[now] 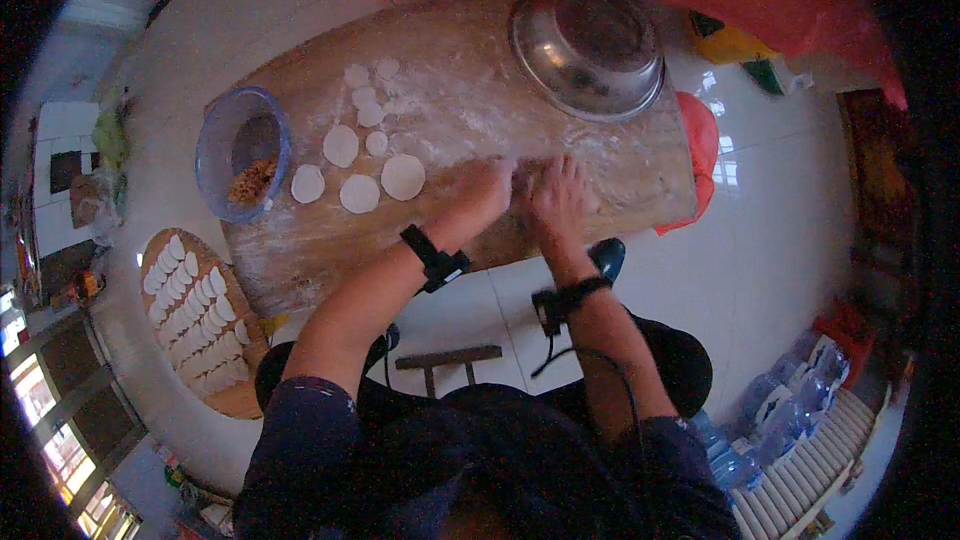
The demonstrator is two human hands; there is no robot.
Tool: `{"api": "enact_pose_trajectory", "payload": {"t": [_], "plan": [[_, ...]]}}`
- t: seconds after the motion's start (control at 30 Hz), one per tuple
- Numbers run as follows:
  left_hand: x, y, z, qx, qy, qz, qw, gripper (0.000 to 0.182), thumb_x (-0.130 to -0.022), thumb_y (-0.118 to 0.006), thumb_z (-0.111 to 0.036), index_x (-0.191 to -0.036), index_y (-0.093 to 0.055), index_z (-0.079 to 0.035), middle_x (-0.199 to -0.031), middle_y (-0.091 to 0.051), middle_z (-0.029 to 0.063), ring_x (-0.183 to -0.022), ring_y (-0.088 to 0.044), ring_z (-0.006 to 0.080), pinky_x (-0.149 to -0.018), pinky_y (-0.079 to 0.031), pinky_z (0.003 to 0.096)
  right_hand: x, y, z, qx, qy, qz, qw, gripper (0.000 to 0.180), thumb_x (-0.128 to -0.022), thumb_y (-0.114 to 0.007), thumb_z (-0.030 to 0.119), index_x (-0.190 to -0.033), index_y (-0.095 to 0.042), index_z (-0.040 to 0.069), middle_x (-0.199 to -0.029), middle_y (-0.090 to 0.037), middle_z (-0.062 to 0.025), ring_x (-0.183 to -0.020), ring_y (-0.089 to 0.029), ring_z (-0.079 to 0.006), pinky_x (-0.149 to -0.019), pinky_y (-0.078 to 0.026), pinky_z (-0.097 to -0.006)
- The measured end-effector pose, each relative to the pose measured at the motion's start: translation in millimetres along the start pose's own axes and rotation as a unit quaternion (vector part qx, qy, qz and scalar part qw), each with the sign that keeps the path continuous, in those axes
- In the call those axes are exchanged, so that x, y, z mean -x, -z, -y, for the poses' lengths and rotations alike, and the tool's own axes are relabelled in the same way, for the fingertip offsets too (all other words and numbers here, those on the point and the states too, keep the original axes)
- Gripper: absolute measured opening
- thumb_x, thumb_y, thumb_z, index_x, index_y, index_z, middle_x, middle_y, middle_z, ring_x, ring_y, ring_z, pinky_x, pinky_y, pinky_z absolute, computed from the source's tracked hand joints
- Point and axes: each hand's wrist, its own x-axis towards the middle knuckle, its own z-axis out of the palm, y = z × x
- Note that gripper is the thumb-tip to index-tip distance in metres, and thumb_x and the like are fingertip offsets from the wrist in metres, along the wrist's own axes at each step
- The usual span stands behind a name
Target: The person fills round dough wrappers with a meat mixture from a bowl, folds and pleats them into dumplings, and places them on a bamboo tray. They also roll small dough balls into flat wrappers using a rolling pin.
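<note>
My left hand (495, 184) and my right hand (559, 191) are close together over the floured wooden board (465, 105), both blurred. What lies under or between them cannot be made out. To their left are several rolled dough wrappers, one of them large (403, 177), with smaller flattened dough pieces (370, 114) behind. A bowl with a blue rim (283, 157) at the board's left end holds brown filling (253, 181). An upturned metal basin (547, 79) rests at the back right. Rows of folded dumplings (199, 300) lie on an oval tray (238, 401) at lower left.
Red cloth or plastic (795, 0) hangs beyond the board, and a red bag (697, 150) shows past its right end. A wooden stool or frame (450, 357) is between my legs. Bottled water packs (780, 420) stand by a radiator (806, 465) at lower right.
</note>
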Motion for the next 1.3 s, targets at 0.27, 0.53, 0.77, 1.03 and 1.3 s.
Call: {"api": "enact_pose_trajectory", "payload": {"t": [0.27,0.53,0.77,1.03,1.3], "plan": [[-14,-2,15,-0.007,-0.132,-0.010,0.991,0.013,-0.088,-0.057,-0.006,-0.097,-0.064,0.002,-0.108,-0.064,0.0255,-0.100,-0.062,0.0443,-0.086,-0.051,0.0513,11,4,12,0.050,-0.100,0.157,0.981,0.043,-0.090,-0.060,0.033,-0.120,-0.061,0.002,-0.132,-0.057,-0.0189,-0.118,-0.055,-0.0412,-0.096,-0.043,-0.0573],[-11,5,17,-0.080,-0.080,-0.034,0.993,0.016,-0.089,-0.059,-0.012,-0.100,-0.065,-0.001,-0.101,-0.069,0.0223,-0.094,-0.066,0.0420,-0.080,-0.053,0.0501,-9,-9,21,0.002,-0.059,0.094,0.994,0.031,-0.087,-0.063,0.027,-0.108,-0.062,0.004,-0.107,-0.063,-0.0164,-0.102,-0.058,-0.0372,-0.088,-0.043,-0.0516],[2,16,16,-0.038,-0.008,0.089,0.995,0.018,-0.085,-0.060,-0.011,-0.099,-0.066,0.000,-0.096,-0.069,0.0243,-0.091,-0.066,0.0445,-0.079,-0.052,0.0539,31,11,32,-0.011,-0.086,0.159,0.984,0.036,-0.089,-0.061,0.029,-0.113,-0.062,0.003,-0.119,-0.061,-0.0205,-0.110,-0.056,-0.0388,-0.091,-0.044,-0.0510],[-6,6,16,-0.079,-0.016,0.010,0.997,0.015,-0.084,-0.061,-0.009,-0.093,-0.069,0.000,-0.096,-0.070,0.0245,-0.093,-0.068,0.0436,-0.079,-0.054,0.0521,33,-16,21,0.016,-0.037,0.080,0.996,0.038,-0.091,-0.057,0.030,-0.115,-0.060,0.001,-0.129,-0.059,-0.0232,-0.122,-0.054,-0.0408,-0.098,-0.043,-0.0510],[-9,-5,32,-0.099,0.034,0.061,0.993,0.020,-0.088,-0.062,-0.019,-0.099,-0.068,-0.003,-0.098,-0.069,0.0231,-0.091,-0.067,0.0419,-0.080,-0.052,0.0498,4,-5,37,0.040,-0.018,0.022,0.999,0.026,-0.081,-0.064,0.029,-0.096,-0.060,0.007,-0.098,-0.061,-0.0145,-0.098,-0.058,-0.0325,-0.081,-0.044,-0.0437]]}}
